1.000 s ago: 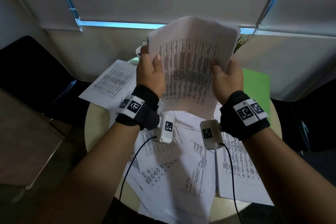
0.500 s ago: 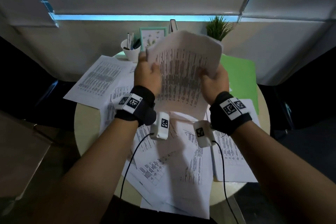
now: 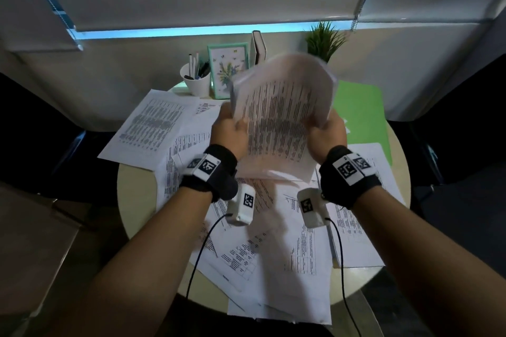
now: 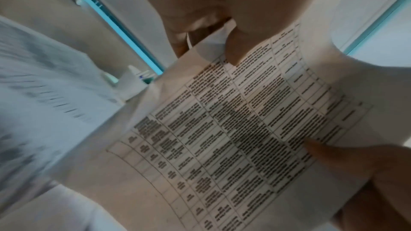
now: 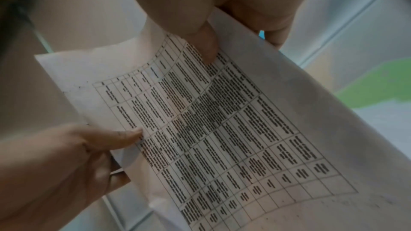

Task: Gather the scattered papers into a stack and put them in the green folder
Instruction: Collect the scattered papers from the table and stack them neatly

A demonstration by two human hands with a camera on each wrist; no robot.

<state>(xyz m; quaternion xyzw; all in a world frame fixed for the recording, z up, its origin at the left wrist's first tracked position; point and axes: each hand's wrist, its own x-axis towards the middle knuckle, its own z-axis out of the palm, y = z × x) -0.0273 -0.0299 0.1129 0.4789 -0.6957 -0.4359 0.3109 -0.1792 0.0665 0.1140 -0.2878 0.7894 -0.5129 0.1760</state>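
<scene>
Both hands hold a small stack of printed papers (image 3: 276, 117) upright above the round table (image 3: 134, 200). My left hand (image 3: 230, 131) grips its left edge and my right hand (image 3: 325, 134) grips its right edge, thumbs on the printed face. In the left wrist view my thumb lies on the papers' table print (image 4: 244, 129); the right wrist view shows the same sheet (image 5: 211, 129) pinched by both hands. Several loose papers (image 3: 273, 249) lie scattered over the table. The green folder (image 3: 361, 115) lies flat at the back right, partly under a sheet.
At the table's back stand a white cup of pens (image 3: 195, 76), a framed flower picture (image 3: 227, 71), a book (image 3: 258, 46) and a small green plant (image 3: 324, 38). One sheet (image 3: 150, 126) overhangs the table's left edge. Dark chairs flank the table.
The held stack has come down and toward the table while my view tilted down, bringing the cup, picture and plant into sight. Both hands keep their grip.
</scene>
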